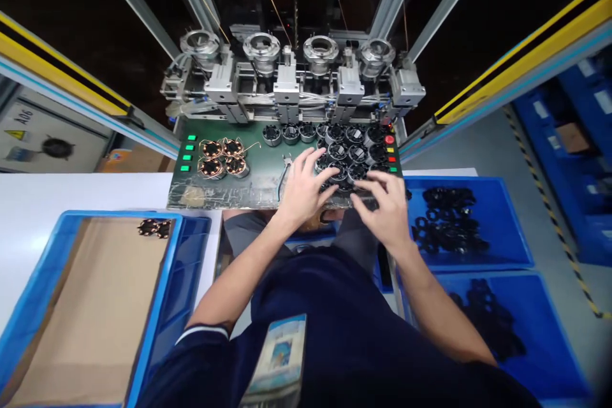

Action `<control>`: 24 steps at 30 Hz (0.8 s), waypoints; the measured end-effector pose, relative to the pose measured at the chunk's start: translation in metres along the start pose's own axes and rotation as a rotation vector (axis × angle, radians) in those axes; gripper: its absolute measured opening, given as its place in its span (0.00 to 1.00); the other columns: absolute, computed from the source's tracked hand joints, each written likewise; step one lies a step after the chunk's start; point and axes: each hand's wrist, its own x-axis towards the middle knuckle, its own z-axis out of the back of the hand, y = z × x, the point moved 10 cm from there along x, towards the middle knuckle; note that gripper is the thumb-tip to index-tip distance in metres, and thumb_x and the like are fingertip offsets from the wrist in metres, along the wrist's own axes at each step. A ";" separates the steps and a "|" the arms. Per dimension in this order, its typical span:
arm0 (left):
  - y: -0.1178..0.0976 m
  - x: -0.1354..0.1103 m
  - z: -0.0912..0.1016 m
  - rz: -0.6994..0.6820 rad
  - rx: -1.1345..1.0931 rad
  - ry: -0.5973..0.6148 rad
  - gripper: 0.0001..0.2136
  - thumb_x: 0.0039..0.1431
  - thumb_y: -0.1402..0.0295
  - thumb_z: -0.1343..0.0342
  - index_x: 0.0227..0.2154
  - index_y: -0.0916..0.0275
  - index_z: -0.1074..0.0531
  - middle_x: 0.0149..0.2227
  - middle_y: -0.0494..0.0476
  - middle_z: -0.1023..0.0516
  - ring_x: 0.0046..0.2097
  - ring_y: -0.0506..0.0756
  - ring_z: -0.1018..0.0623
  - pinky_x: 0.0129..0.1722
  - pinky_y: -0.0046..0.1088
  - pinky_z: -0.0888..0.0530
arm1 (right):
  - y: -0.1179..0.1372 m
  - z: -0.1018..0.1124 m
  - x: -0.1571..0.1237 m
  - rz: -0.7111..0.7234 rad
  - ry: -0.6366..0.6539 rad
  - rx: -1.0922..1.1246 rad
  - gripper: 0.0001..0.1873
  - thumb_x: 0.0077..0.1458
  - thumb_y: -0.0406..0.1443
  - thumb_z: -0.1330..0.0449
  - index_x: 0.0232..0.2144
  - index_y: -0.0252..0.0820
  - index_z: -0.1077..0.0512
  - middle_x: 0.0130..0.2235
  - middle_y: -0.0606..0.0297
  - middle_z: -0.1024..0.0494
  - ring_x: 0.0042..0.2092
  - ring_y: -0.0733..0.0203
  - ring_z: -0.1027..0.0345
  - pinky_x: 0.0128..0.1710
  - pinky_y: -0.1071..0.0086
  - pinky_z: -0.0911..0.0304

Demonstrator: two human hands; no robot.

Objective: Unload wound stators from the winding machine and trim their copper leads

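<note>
A cluster of black motor stators (pixel 337 152) without copper wire stands on the right of the green bench top. My left hand (pixel 302 186) reaches over the cluster's left side, fingers spread and bent at its near edge. On the near right side my right hand (pixel 386 209) has its fingers apart by the closest stators. Whether any fingertip touches a stator I cannot tell. Left of my left hand lie pliers (pixel 284 180) with bluish handles. Several copper-wound stators (pixel 224 158) stand together farther left, with a loose wire end.
Behind the bench top (pixel 261 169) runs a winding machine (pixel 287 80) with several round metal heads. Green buttons line the left edge, a red button (pixel 389 139) the right. A cardboard-lined blue tray (pixel 179 223) holds wound stators; blue bins (pixel 519 223) at right hold black parts.
</note>
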 end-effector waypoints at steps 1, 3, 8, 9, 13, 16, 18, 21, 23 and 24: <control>-0.002 0.007 -0.007 -0.008 0.036 0.022 0.14 0.74 0.60 0.35 0.58 0.54 0.18 0.77 0.69 0.34 0.80 0.74 0.39 0.77 0.64 0.35 | -0.002 0.006 0.010 0.019 -0.038 -0.094 0.13 0.70 0.42 0.32 0.54 0.51 0.17 0.67 0.50 0.24 0.69 0.35 0.32 0.70 0.36 0.34; -0.003 0.017 -0.019 -0.015 0.090 0.043 0.13 0.73 0.58 0.35 0.53 0.57 0.17 0.78 0.70 0.35 0.81 0.76 0.42 0.78 0.66 0.38 | -0.005 0.007 0.026 0.070 -0.049 -0.241 0.12 0.69 0.43 0.32 0.52 0.49 0.17 0.71 0.48 0.26 0.72 0.32 0.35 0.69 0.33 0.35; -0.002 0.007 -0.028 0.021 0.005 -0.035 0.11 0.74 0.54 0.35 0.46 0.55 0.14 0.75 0.65 0.30 0.77 0.72 0.35 0.76 0.60 0.33 | -0.004 -0.015 0.037 0.209 0.022 -0.297 0.06 0.70 0.41 0.33 0.44 0.46 0.18 0.73 0.48 0.26 0.76 0.31 0.38 0.77 0.25 0.51; 0.002 -0.001 -0.024 0.076 -0.059 -0.087 0.11 0.74 0.53 0.34 0.46 0.54 0.14 0.73 0.65 0.27 0.74 0.70 0.30 0.73 0.57 0.30 | -0.003 -0.014 0.033 0.216 0.002 -0.275 0.06 0.71 0.42 0.33 0.44 0.47 0.18 0.73 0.50 0.26 0.76 0.32 0.38 0.77 0.24 0.52; 0.026 -0.048 -0.004 0.387 -0.580 -0.292 0.15 0.68 0.49 0.28 0.41 0.56 0.16 0.57 0.63 0.19 0.51 0.60 0.18 0.51 0.40 0.17 | -0.019 0.017 0.007 0.043 -0.210 0.072 0.10 0.67 0.47 0.28 0.44 0.50 0.19 0.65 0.52 0.20 0.61 0.41 0.24 0.66 0.37 0.30; 0.036 -0.079 0.012 0.514 -0.871 -0.332 0.21 0.68 0.42 0.32 0.44 0.55 0.22 0.44 0.55 0.20 0.34 0.52 0.20 0.34 0.30 0.19 | -0.049 0.031 -0.018 -0.223 -0.284 0.612 0.26 0.63 0.49 0.28 0.60 0.58 0.26 0.54 0.61 0.21 0.36 0.60 0.27 0.38 0.61 0.23; 0.048 -0.099 0.027 0.589 -0.958 -0.353 0.25 0.65 0.41 0.30 0.55 0.50 0.26 0.40 0.51 0.21 0.26 0.48 0.26 0.26 0.26 0.23 | -0.061 0.030 -0.033 -0.362 -0.256 0.863 0.35 0.62 0.49 0.30 0.68 0.64 0.33 0.50 0.65 0.24 0.29 0.66 0.38 0.28 0.68 0.32; 0.080 -0.130 0.048 0.768 -1.009 -0.411 0.40 0.51 0.47 0.20 0.65 0.47 0.27 0.45 0.54 0.20 0.28 0.48 0.25 0.24 0.23 0.25 | -0.075 0.042 -0.052 -0.458 -0.296 0.880 0.28 0.65 0.51 0.32 0.64 0.62 0.28 0.46 0.65 0.26 0.29 0.65 0.38 0.26 0.69 0.35; 0.098 -0.143 0.068 0.814 -0.915 -0.448 0.40 0.46 0.51 0.17 0.63 0.50 0.23 0.50 0.57 0.19 0.35 0.51 0.21 0.28 0.22 0.23 | -0.087 0.058 -0.062 -0.477 -0.372 0.747 0.25 0.64 0.50 0.29 0.60 0.60 0.25 0.47 0.64 0.24 0.31 0.64 0.32 0.28 0.69 0.32; 0.103 -0.145 0.080 0.802 -0.851 -0.460 0.38 0.46 0.52 0.17 0.60 0.52 0.21 0.53 0.57 0.19 0.38 0.52 0.19 0.31 0.23 0.21 | -0.092 0.065 -0.065 -0.468 -0.396 0.653 0.26 0.62 0.49 0.26 0.60 0.58 0.24 0.50 0.63 0.23 0.33 0.63 0.28 0.30 0.68 0.29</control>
